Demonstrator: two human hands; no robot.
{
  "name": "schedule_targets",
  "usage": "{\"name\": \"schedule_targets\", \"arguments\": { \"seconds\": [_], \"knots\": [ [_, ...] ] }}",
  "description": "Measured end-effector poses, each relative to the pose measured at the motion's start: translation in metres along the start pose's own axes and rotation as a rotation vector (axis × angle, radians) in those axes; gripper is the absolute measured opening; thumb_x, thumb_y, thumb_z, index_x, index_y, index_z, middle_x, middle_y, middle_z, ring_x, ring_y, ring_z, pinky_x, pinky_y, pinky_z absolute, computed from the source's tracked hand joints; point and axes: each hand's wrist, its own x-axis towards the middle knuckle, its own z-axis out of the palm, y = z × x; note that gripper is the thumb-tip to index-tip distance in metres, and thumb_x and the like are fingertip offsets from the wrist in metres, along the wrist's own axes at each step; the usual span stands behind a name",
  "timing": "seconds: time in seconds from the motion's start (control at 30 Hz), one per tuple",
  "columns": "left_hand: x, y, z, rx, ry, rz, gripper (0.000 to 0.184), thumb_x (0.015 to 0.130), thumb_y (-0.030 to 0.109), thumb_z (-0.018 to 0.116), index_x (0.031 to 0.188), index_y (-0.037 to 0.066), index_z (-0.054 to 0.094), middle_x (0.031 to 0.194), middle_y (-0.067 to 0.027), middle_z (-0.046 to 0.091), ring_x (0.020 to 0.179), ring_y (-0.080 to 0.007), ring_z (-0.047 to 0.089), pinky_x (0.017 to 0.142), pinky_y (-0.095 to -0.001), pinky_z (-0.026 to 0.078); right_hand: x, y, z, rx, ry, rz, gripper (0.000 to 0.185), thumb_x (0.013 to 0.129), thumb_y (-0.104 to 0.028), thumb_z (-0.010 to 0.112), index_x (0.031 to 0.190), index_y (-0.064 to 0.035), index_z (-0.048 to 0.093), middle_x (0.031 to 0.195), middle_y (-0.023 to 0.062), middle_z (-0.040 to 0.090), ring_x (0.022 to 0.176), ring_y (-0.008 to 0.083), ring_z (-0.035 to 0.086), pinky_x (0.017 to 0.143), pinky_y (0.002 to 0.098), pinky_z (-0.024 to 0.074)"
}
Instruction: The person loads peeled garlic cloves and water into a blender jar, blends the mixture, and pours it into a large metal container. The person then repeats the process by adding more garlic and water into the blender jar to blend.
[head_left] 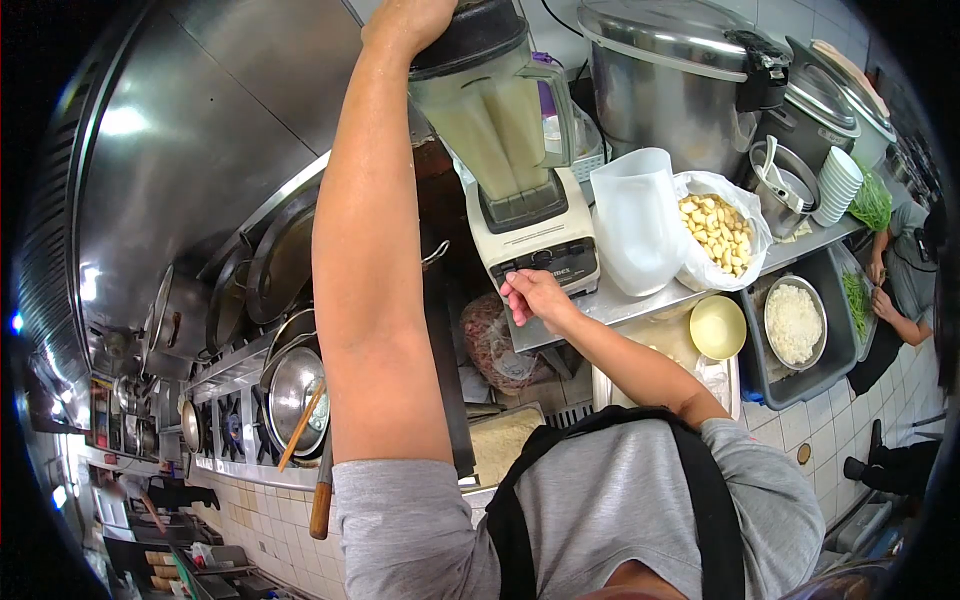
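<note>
A countertop blender [532, 235] with a cream base stands on the steel counter, and pale, cloudy liquid shows in its clear jar [490, 125]. My left hand [410, 25] is on the black blender lid [475, 42], its fingers bent over the edge and partly cut off by the frame. At the front control panel, my right hand [538, 298] has its fingers curled and pinched at the blender switch [507, 271]. Right of the base is an empty-looking translucent pitcher [640, 225], beside a plastic bag [757, 225] of peeled garlic cloves [717, 232].
A large steel cooker [660, 90] stands behind the pitcher. Right, a grey tub [838, 335] holds a bowl of white chopped food [793, 325]; a yellow bowl [718, 327] sits nearby. Stove burners [232, 425] and pans line the left. Another person [910, 270] handles greens at right.
</note>
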Motion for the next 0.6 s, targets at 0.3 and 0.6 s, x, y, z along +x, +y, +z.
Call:
{"name": "schedule_targets", "arguments": {
  "seconds": [0.3,0.6],
  "knots": [
    [0.0,0.0,0.001,0.054,0.022,0.001,0.047,0.087,0.042,0.036,0.103,0.007,0.062,0.108,-0.0189,0.061,0.101,-0.0359,0.057,0.087,-0.041,0.043,0.001,0.0,-0.001,0.004,-0.005,-0.022,0.028,0.096,-0.025,0.045,0.085,-0.0022,0.057,0.06,0.002,0.053,0.043,0.0125,0.05,0.041,0.0265,0.0444],
    [-0.014,0.011,-0.006,0.044,0.027,0.029,0.047,0.087,0.043,0.035,0.105,0.008,0.062,0.11,-0.0188,0.06,0.104,-0.036,0.056,0.089,-0.0407,0.042,-0.006,-0.023,0.007,0.027,0.019,0.076,0.026,0.093,-0.022,0.046,0.082,-0.0018,0.058,0.061,0.003,0.053,0.045,0.0131,0.051,0.043,0.0281,0.0463]
  ]
}}
